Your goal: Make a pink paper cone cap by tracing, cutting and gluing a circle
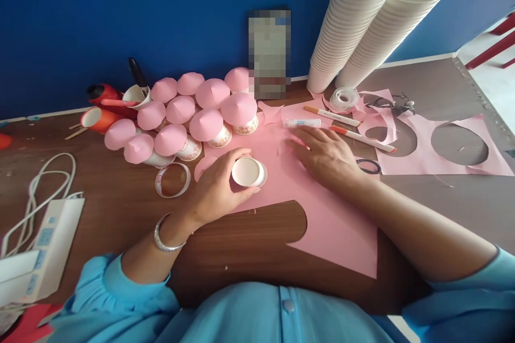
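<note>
My left hand (217, 185) curves its thumb and fingers around a small white paper cup (246, 172), whose round end faces up. The cup is over a large sheet of pink paper (338, 241) with cut-out curves. My right hand (328, 158) lies over the same sheet with its fingers stretched out to the left. Just beyond its fingers is a white glue stick (302, 123). To the left stand several paper cups (189, 148) topped with pink paper cones (213, 94).
Two tall stacks of paper cups (358, 16) lean by the blue wall. Markers (364, 138), a tape roll (345, 98) and pink paper scraps (426, 158) lie right. A phone-like object (269, 53) stands behind. A power strip (54, 246) with cables is left.
</note>
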A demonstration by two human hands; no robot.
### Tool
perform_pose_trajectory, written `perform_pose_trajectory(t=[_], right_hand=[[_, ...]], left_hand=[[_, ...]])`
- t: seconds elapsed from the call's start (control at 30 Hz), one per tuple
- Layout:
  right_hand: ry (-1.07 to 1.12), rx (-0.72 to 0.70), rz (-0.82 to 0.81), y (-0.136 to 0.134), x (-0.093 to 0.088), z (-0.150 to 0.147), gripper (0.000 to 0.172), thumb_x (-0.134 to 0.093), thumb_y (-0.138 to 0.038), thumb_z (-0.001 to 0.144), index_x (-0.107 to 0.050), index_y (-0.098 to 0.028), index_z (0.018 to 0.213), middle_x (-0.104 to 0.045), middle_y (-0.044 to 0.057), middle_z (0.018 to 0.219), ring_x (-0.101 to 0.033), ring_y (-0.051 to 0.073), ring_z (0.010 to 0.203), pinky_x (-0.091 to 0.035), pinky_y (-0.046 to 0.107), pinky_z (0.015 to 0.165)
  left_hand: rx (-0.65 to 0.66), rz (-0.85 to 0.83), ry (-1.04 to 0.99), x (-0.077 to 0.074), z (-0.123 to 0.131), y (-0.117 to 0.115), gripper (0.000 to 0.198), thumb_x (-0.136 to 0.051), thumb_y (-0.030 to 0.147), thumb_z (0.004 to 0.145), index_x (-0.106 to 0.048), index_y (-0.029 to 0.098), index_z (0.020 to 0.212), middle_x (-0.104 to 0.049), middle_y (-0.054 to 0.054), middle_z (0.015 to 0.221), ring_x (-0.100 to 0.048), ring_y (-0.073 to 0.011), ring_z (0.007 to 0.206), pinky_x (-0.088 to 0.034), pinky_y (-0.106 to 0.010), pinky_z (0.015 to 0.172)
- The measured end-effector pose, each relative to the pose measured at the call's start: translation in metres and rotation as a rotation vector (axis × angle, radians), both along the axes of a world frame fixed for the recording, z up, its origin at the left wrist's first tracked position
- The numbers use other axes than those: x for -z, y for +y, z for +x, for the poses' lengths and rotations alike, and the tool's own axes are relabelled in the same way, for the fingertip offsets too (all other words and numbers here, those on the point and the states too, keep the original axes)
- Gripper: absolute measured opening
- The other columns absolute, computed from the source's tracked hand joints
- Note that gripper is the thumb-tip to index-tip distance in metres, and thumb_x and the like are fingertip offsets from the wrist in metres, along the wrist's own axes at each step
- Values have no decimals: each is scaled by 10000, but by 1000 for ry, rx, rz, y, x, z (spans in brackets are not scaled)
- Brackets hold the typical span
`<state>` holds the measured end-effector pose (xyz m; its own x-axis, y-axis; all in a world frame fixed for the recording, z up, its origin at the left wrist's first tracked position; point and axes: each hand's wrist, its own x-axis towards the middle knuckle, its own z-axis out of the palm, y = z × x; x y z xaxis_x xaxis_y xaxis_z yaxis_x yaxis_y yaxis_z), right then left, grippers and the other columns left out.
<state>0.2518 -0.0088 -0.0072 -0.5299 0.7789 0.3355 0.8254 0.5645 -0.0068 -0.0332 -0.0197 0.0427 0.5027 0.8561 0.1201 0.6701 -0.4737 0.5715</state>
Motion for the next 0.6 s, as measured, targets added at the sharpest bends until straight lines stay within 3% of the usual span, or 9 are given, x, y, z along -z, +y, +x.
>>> perform_pose_trajectory(t=[0.1, 0.17, 0.3, 0.47, 0.6], right_hand=[[-19, 107, 21, 1, -8, 4, 341, -492, -92, 1020, -693, -126, 1294, -668, 192, 1439, -600, 363, 1332, -526, 497, 995], [22, 91, -21, -6, -16, 1, 353, -523, -133, 1021, -664, -111, 1344, -650, 212, 1455, -595, 381, 1337, -533, 522, 1006], [102, -93, -172, -28, -20, -9, 395, -604, -283, 1033, -644, -164, 1407, -650, 157, 1481, -598, 342, 1363, -525, 529, 1093], [116, -298, -147, -25, -1, -2, 489, -580, -379, 1056, -589, -144, 1485, -631, 133, 1513, -583, 318, 1403, -485, 502, 1180], [134, -167, -111, -11, -6, 7, 372, -558, -272, 1056, -666, -135, 1384, -680, 186, 1426, -618, 358, 1346, -532, 555, 1097]], left_hand=[[-34, -52, -97, 3, 2, 1, 658, -827, 293, 813, -492, 233, 1376, -696, -105, 1344, -687, -289, 1234, -579, -442, 1048], [-53, -55, -145, 5, 1, 2, 636, -822, 279, 808, -501, 227, 1355, -685, -116, 1348, -683, -291, 1229, -584, -446, 1041], [-70, -219, -338, 12, -4, 5, 607, -806, 307, 831, -492, 233, 1345, -658, -141, 1391, -644, -312, 1294, -570, -478, 1066], [-68, -542, -650, 15, -6, 6, 550, -741, 425, 906, -461, 275, 1356, -645, -143, 1444, -653, -316, 1295, -601, -477, 1008], [-52, -597, -742, 14, -5, 7, 593, -749, 505, 888, -471, 275, 1358, -646, -157, 1445, -636, -338, 1326, -589, -509, 1034]])
